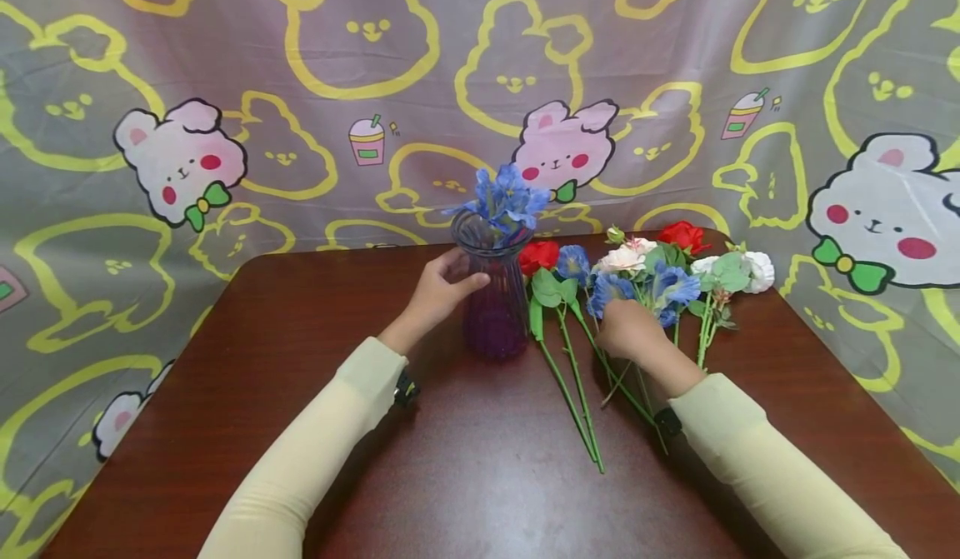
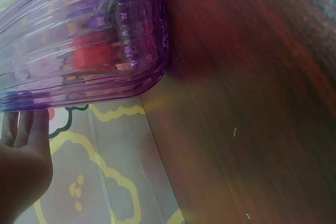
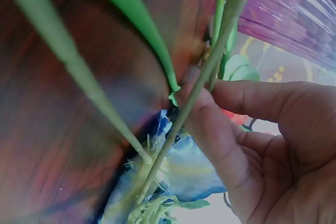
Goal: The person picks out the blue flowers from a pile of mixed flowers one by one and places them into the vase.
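The left hand (image 1: 447, 296) holds the purple, ribbed, clear vase (image 1: 497, 309) with a flared mouth from its left side, thumb across the front and fingers behind. The vase stands between the hands on the dark reddish-brown wooden bench (image 1: 450, 467), long axis upright, mouth upward. A ruffled blue artificial flower (image 1: 504, 197) shows above its rim, bloom upward.

The right hand (image 1: 633, 331) is down among long artificial stems, thumb and finger close together beside a thin green stem (image 3: 203, 82); I cannot tell whether they pinch it. Just beyond this hand lies a blue ruffled bloom (image 1: 670, 286); a red bloom (image 1: 540, 256) lies between the hands, and a white bloom (image 1: 757, 272) right of the right hand. The flowers lie lengthwise, blooms away from the person, stem ends nearer.
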`<state>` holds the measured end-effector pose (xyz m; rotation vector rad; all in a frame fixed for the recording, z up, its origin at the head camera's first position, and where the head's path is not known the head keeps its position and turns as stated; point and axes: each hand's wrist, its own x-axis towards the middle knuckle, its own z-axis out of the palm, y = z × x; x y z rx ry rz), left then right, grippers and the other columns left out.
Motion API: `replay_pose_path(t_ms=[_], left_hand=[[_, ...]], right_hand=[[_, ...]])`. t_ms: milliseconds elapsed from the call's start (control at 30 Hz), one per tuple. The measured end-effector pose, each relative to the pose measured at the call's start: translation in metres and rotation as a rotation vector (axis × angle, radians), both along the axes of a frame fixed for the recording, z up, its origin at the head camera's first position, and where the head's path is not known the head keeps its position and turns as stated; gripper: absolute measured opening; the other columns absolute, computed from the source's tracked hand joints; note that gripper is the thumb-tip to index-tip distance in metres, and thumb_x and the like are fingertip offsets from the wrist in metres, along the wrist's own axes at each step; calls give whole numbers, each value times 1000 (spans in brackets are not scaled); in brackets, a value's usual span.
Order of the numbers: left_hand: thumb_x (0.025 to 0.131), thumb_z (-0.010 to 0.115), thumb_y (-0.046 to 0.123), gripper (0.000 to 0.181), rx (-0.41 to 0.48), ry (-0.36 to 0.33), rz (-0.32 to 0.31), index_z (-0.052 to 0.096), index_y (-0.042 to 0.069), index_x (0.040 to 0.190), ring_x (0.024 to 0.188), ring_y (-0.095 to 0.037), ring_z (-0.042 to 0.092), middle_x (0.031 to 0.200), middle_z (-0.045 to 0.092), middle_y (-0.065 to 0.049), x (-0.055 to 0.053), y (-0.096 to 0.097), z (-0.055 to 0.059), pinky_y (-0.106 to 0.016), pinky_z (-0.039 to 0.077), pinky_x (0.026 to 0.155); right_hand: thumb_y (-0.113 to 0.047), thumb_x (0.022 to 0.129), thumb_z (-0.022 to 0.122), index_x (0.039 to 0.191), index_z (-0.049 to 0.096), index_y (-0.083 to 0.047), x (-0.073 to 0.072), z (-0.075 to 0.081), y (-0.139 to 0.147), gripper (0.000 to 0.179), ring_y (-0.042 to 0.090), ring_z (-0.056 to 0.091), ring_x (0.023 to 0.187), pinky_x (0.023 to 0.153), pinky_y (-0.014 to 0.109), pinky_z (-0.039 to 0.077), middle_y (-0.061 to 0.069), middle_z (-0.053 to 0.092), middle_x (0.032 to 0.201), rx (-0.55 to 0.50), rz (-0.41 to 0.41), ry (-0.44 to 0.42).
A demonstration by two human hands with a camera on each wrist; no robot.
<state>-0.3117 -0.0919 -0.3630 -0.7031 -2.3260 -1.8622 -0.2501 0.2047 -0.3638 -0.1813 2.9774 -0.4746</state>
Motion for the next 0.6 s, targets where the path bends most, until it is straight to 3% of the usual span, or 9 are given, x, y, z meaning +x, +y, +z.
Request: replay_pose_path(t_ms=[200,433,600], left_hand=[[61,70,76,108,-2,2,-1,52,2,138,119,-30,55,131,58,-18,1,1,1,-44,44,100],[65,72,72,102,13,1,-21,52,4,139,118,-28,56,129,60,-17,2,1,2,-43,45,99],[66,72,71,102,14,-1,-18,52,4,139,120,-29,55,131,58,-17,3,0,2,-43,44,100]], right_hand=[[-2,75,59,48,60,-10,1,6,4,28,20,53,44,45,30,41,-1,54,43,-61,6,14],[-6,83,65,51,67,-8,2,10,6,32,17,55,46,53,33,45,-4,54,43,-111,31,84],[-3,84,62,53,68,-6,3,12,8,32,15,55,46,51,29,44,-5,55,43,-182,31,117]])
